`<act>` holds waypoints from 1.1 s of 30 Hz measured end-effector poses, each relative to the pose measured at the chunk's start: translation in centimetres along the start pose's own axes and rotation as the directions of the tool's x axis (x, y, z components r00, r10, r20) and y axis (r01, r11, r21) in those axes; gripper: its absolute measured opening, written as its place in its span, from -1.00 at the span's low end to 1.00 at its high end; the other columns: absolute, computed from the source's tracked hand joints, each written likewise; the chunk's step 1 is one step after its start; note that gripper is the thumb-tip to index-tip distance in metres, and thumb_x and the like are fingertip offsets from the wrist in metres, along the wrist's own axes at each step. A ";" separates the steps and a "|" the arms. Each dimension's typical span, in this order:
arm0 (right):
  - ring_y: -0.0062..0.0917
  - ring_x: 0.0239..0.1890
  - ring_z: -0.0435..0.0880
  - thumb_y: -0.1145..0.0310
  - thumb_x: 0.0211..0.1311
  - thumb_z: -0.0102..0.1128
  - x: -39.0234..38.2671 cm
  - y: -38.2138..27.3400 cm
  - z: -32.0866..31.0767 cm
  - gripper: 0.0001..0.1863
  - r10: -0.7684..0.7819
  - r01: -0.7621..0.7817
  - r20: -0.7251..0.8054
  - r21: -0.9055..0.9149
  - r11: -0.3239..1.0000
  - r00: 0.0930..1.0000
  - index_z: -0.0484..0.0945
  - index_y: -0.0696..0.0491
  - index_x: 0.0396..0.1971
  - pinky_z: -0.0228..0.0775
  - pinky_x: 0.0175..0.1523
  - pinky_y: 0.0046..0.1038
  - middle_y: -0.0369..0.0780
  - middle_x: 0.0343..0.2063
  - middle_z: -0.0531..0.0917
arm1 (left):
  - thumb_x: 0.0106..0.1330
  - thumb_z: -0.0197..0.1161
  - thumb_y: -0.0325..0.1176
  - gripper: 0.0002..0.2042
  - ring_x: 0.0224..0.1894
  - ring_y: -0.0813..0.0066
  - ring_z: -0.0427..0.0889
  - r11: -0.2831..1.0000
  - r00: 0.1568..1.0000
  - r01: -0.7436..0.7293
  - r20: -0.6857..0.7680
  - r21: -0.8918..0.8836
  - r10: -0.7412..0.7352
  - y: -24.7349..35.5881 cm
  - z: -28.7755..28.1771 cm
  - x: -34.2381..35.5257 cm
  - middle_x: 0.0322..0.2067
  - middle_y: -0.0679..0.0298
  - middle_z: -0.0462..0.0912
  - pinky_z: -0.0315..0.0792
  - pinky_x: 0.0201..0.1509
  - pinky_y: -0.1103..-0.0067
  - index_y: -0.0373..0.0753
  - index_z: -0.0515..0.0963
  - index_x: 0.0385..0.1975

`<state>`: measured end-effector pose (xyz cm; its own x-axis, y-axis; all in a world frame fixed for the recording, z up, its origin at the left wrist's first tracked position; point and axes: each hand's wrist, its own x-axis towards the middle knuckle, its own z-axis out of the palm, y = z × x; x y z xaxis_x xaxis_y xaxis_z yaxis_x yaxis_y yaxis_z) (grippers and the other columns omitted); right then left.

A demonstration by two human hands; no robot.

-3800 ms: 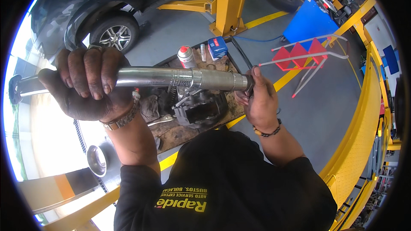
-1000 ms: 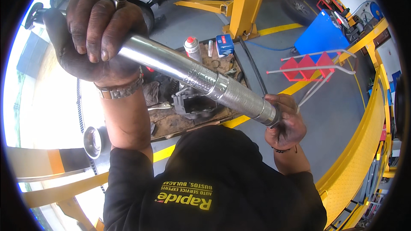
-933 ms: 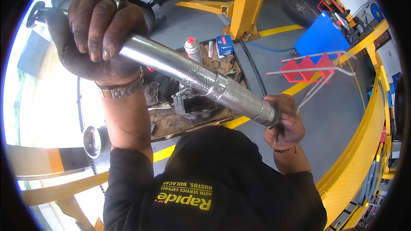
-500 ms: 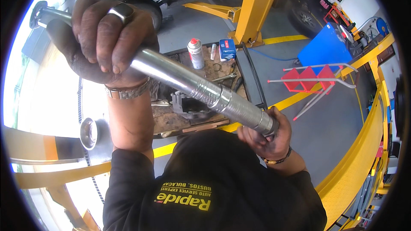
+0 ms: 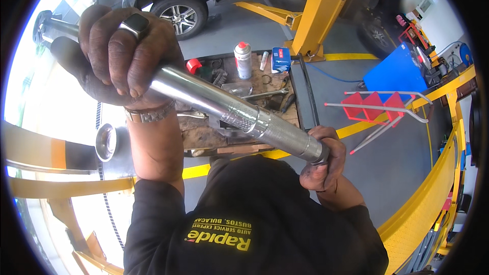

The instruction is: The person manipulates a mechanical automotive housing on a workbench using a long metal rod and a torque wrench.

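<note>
A long chrome torque wrench (image 5: 201, 97) slants across my view from upper left to lower right. My left hand (image 5: 119, 56), blackened and wearing a ring, is wrapped round its shaft near the head. My right hand (image 5: 323, 158) grips the end of the knurled handle. Beneath the wrench, a worn wooden board (image 5: 277, 122) in a dark frame bears a dark metal part (image 5: 232, 133), partly hidden, a spray can (image 5: 243, 63), a small tube (image 5: 264, 61), a blue box (image 5: 280, 60), a red cap (image 5: 194, 66) and several hand tools.
A dark vehicle with a wheel (image 5: 179, 18) stands beyond a yellow lift post (image 5: 322, 12). To the right are a blue cabinet (image 5: 395, 69), a red step ladder (image 5: 372, 107) and a yellow ramp (image 5: 425, 193). A steel bowl (image 5: 106, 141) is at left.
My left hand and the wrench's upper end sit lower in view. My right hand has changed its hold on the handle's end. The background has shifted downward, showing more of the vehicle.
</note>
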<state>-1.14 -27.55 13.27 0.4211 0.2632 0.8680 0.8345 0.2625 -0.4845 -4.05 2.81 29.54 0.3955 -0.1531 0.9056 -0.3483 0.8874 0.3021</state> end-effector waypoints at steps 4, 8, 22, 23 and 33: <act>-0.40 -0.50 0.50 0.08 0.49 -0.10 -0.4 0.5 1.7 -0.53 0.059 -0.024 -0.200 0.173 0.985 0.978 0.31 0.30 -0.09 0.36 -0.41 -0.41 0.01 -0.40 0.54 | 0.45 0.20 -0.21 -0.64 -0.87 0.75 0.24 0.998 0.982 -0.038 -0.185 0.039 0.045 -0.9 0.8 -1.1 -0.84 0.46 0.30 0.30 -0.77 0.81 -0.11 0.32 -0.61; -0.47 -0.44 0.45 0.10 0.50 -0.14 -2.1 0.2 2.1 -0.55 0.246 -0.162 -0.234 0.327 0.931 0.941 0.31 0.29 -0.10 0.33 -0.33 -0.44 -0.05 -0.41 0.52 | 0.49 0.13 -0.13 -0.64 -0.86 0.77 0.24 0.990 0.958 -0.098 -0.259 0.096 0.120 -2.0 -0.5 -2.6 -0.80 0.48 0.31 0.28 -0.77 0.81 -0.14 0.32 -0.55; -0.66 -0.46 0.55 0.24 0.26 0.37 1.2 10.0 2.0 -0.61 0.621 -0.834 0.650 0.036 0.550 0.438 0.47 0.12 -0.05 0.37 -0.37 -0.60 -0.30 -0.39 0.57 | 0.49 0.10 0.00 -0.66 -0.52 0.53 0.41 0.939 0.651 0.262 -0.759 0.221 -0.003 -13.5 -7.9 -11.9 -0.56 0.38 0.43 0.34 -0.40 0.57 -0.12 0.45 -0.42; -0.66 -0.49 0.55 0.29 0.24 0.39 1.1 10.0 2.1 -0.66 0.681 -0.948 0.672 0.106 0.302 0.292 0.48 0.12 -0.12 0.36 -0.39 -0.62 -0.30 -0.44 0.56 | 0.40 0.24 -0.05 -0.71 -0.37 0.43 0.49 0.742 0.617 0.595 -0.767 0.308 -0.177 -13.1 -8.1 -12.7 -0.41 0.32 0.51 0.41 -0.22 0.49 -0.17 0.48 -0.28; -0.74 -0.61 0.30 0.28 0.18 0.41 -9.2 8.5 -7.6 -0.71 0.960 -0.945 0.156 -0.194 0.262 0.234 0.53 0.18 -0.48 0.20 -0.49 -0.55 -0.39 -0.66 0.44 | 0.06 0.38 0.35 -0.12 0.15 -0.06 0.58 -0.710 -0.147 0.547 -0.784 0.444 -0.603 -11.3 -20.8 -25.6 0.05 -0.11 0.62 0.42 0.26 0.29 -0.32 0.45 0.18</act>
<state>4.77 -34.78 1.97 0.8440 0.4583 -0.2787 -0.1103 -0.3603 -0.9263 7.42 5.76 -3.20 0.8184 -0.1718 -0.5483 0.0860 -0.9069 0.4126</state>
